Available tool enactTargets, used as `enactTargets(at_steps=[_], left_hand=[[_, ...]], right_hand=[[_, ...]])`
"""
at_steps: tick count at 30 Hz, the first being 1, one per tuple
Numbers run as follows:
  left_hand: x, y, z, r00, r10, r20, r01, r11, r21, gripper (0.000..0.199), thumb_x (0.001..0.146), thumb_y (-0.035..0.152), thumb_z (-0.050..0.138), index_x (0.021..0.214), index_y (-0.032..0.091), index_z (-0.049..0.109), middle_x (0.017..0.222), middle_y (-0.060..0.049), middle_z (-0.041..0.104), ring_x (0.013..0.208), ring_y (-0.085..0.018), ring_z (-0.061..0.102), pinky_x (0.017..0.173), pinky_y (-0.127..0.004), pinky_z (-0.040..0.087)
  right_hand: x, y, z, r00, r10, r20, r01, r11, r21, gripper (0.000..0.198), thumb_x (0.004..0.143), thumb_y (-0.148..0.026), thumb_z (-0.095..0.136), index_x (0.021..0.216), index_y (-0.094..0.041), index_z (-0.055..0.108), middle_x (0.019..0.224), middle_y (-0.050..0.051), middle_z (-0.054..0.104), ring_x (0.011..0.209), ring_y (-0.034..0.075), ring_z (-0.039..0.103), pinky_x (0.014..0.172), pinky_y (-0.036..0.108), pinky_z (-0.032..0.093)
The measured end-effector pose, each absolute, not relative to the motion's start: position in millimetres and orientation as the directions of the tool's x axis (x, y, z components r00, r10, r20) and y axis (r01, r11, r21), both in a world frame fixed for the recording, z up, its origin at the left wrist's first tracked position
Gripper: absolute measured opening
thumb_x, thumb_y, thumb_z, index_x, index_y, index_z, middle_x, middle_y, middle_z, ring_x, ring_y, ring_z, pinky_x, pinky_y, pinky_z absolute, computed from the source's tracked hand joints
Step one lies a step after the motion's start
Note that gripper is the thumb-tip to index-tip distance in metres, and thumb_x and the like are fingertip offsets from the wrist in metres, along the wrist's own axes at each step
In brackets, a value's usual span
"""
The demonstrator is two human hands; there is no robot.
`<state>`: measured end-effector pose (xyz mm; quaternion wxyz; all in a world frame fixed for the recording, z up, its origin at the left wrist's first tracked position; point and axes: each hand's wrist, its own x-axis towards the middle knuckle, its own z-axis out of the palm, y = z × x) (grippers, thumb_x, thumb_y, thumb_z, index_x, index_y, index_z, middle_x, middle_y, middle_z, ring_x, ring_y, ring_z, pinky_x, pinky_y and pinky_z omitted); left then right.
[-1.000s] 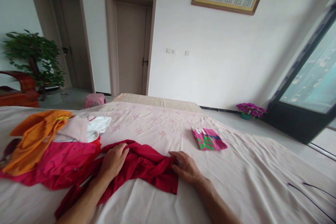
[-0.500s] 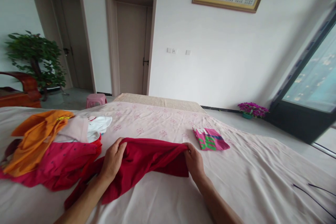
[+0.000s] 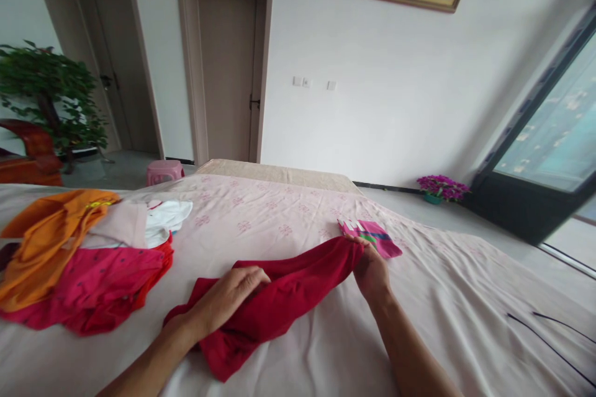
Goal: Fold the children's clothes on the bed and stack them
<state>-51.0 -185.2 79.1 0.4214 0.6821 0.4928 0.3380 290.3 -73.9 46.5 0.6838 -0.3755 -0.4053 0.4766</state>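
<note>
A dark red garment (image 3: pixel 293 291) is stretched at a slant above the pale bed sheet, its lower left part trailing on the sheet; its kind cannot be made out. My right hand (image 3: pixel 372 270) pinches its upper right end, raised in front of a folded pink garment (image 3: pixel 384 242) with white and green print. My left hand (image 3: pixel 237 291) is closed over the cloth at the left end, with the fingertips partly sunk in its folds.
A heap of clothes lies at the left, with an orange garment (image 3: pixel 51 229), a pink-red dotted one (image 3: pixel 107 273) and a white one (image 3: pixel 167 223). Black cords (image 3: pixel 549 347) lie at the right on the pale sheet (image 3: pixel 447 322). A pink stool (image 3: pixel 165 172) stands beyond the bed.
My right hand has moved right and slightly up with the red garment's end, pulling it to a slant. My left hand has shifted right and down along the cloth. The view has turned slightly.
</note>
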Motion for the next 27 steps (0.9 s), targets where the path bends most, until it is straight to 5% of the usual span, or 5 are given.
enactTargets(at_steps=[5,12,19,23,27], left_hand=[[-109.2,-147.4,53.1,-0.053,0.990,0.131,0.568,-0.078,0.820,0.043,0.082,0.054,0.053,0.105,0.019,0.065,0.105,-0.009,0.072,0.098,-0.024,0.068,0.086,-0.032,0.052],[-138.3,-150.6,36.7,0.118,0.988,-0.101,0.683,-0.007,0.730,0.049,0.066,0.046,0.068,0.107,0.019,0.067,0.105,-0.009,0.074,0.095,-0.027,0.069,0.080,-0.032,0.053],[-124.5,-155.6,75.2,-0.062,0.986,0.156,0.766,-0.053,0.641,0.022,0.078,0.037,0.051,0.087,0.022,0.064,0.084,0.001,0.070,0.082,-0.018,0.064,0.074,-0.024,0.047],[-129.8,-163.5,102.3,-0.381,0.766,0.518,0.711,-0.115,0.693,0.027,0.080,0.039,0.051,0.099,0.021,0.060,0.094,0.001,0.066,0.088,-0.018,0.061,0.083,-0.025,0.047],[-147.3,-167.9,101.6,-0.062,0.987,0.150,0.565,-0.089,0.820,0.029,0.074,0.033,0.054,0.098,0.019,0.062,0.088,0.000,0.069,0.085,-0.021,0.064,0.079,-0.028,0.051]], right_hand=[[303.4,-72.7,43.9,0.050,0.998,0.022,-0.339,0.038,-0.940,0.018,0.078,-0.037,0.065,0.086,-0.020,0.065,0.072,0.003,0.069,0.064,0.018,0.067,0.065,0.033,0.057],[292.2,-79.0,37.8,-0.053,0.986,-0.158,-0.081,-0.162,-0.984,0.038,0.074,-0.036,0.074,0.106,-0.016,0.068,0.084,0.005,0.073,0.071,0.018,0.069,0.066,0.028,0.057],[284.1,-78.8,37.9,-0.189,0.976,0.109,0.692,0.211,-0.691,0.027,0.068,-0.020,0.066,0.093,-0.021,0.075,0.077,0.000,0.070,0.072,0.017,0.062,0.073,0.030,0.049],[287.9,-71.0,38.4,0.023,0.888,0.459,0.635,0.342,-0.692,0.024,0.072,-0.022,0.055,0.089,-0.021,0.072,0.087,0.003,0.069,0.081,0.019,0.061,0.078,0.032,0.047],[301.5,-64.3,29.2,0.301,0.805,0.511,0.390,0.386,-0.836,0.027,0.076,-0.036,0.055,0.095,-0.021,0.066,0.092,0.004,0.069,0.082,0.020,0.061,0.074,0.032,0.049]])
